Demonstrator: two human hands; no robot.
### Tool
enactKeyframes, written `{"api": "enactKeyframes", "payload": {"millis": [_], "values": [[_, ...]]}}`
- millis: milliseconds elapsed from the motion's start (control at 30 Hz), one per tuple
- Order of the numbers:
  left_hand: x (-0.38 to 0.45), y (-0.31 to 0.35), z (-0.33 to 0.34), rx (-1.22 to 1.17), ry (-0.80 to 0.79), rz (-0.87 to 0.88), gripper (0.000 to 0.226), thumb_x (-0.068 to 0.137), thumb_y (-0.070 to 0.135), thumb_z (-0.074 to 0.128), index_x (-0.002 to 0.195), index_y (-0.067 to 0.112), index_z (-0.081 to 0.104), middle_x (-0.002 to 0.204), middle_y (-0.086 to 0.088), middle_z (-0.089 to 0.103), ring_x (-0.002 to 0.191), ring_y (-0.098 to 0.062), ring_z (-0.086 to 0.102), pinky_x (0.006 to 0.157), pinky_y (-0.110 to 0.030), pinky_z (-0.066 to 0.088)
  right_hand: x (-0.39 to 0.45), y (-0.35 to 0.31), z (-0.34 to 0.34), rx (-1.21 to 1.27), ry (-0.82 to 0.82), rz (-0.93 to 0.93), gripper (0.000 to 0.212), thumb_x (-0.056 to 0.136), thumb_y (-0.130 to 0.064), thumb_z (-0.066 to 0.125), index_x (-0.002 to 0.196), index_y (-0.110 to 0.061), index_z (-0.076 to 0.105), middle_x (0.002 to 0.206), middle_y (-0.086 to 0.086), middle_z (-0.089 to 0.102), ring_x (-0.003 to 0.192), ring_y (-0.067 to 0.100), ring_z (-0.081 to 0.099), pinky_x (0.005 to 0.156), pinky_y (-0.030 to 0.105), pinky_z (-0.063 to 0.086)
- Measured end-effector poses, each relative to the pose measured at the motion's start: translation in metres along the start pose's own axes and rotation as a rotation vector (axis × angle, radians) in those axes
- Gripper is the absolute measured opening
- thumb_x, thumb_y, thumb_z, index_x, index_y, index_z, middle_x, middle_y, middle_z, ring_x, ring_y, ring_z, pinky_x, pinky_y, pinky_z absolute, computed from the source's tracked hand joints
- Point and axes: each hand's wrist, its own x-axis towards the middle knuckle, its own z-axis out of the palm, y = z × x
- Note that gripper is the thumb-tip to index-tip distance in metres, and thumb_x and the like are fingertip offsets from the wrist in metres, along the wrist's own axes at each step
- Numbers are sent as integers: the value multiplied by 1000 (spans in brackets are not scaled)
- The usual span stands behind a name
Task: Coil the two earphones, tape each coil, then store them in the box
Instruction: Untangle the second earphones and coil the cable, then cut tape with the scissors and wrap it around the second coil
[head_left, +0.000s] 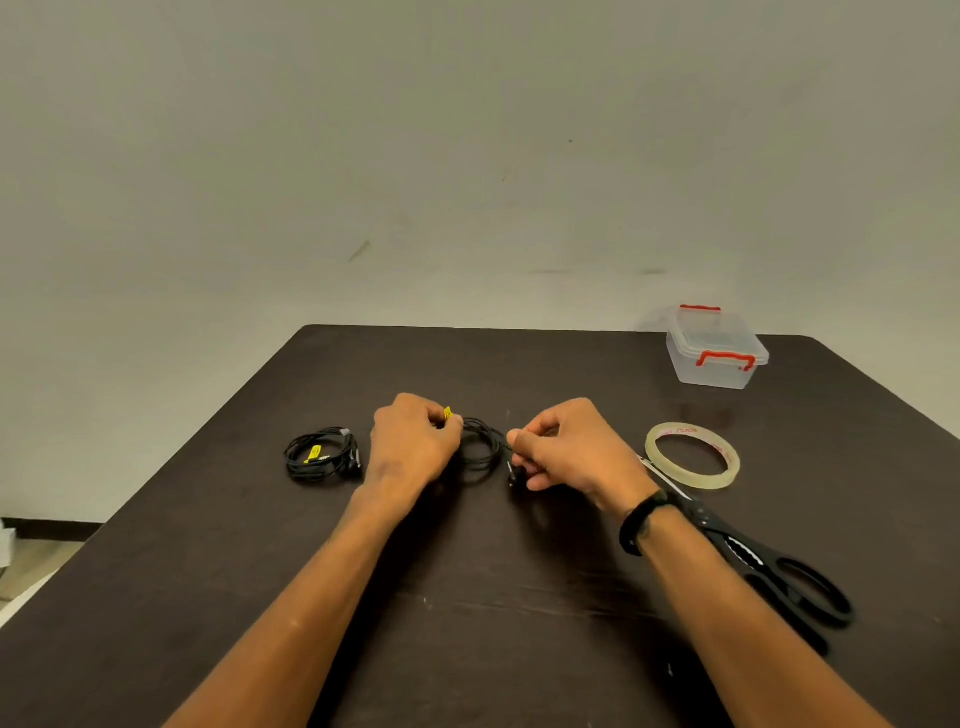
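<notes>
The black earphone coil (480, 451) sits mid-table, pinched at both sides: left hand (415, 441) grips its left edge, right hand (563, 447) its right. Tape roll (693, 455) lies just right of the right hand, so that hand is nearer.

Your left hand (415, 436) and right hand (563, 447) pinch opposite sides of a black earphone coil (480, 449) at the middle of the dark table (467, 597), a yellow tag (447, 413) showing at your left fingertips. A second coiled earphone (322, 456) lies just left of your left hand. To your right sit a tape roll (693, 455) and black scissors (769, 566), with the lidded clear box (716, 353) at the far corner.
</notes>
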Motion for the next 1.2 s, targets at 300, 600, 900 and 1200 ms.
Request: {"api": "enactKeyframes", "payload": {"millis": [300,600,900,1200], "values": [[-3,5,-8,128,61,51,34,96,44,64,94,16,82,91,-5,79,94,-28,72,83,-33,52,-9,-7,-7,-285,154,-90,42,98,-48,68,76,-13,75,73,1,71,73,16,66,61,29,46],[-8,8,3,87,268,473,27,105,34,51,115,18,70,97,0,61,94,-18,54,78,-22,40,-22,-10,-10,-143,355,-302,34,97,-43,69,78,-16,74,73,-7,72,74,8,66,70,30,52],[-72,61,70,-85,-65,691,34,97,41,67,126,23,71,111,7,69,106,-14,58,102,-28,43,-126,58,-102,-700,505,-49,24,89,-51,73,88,-28,67,87,-13,68,88,18,68,75,37,57],[-74,111,117,7,-310,453,90,80,67,72,155,40,31,125,8,67,130,-23,50,108,-49,38,-153,82,-140,-766,231,92,29,81,-50,84,99,-37,66,88,-18,66,84,4,65,78,33,59]]}}
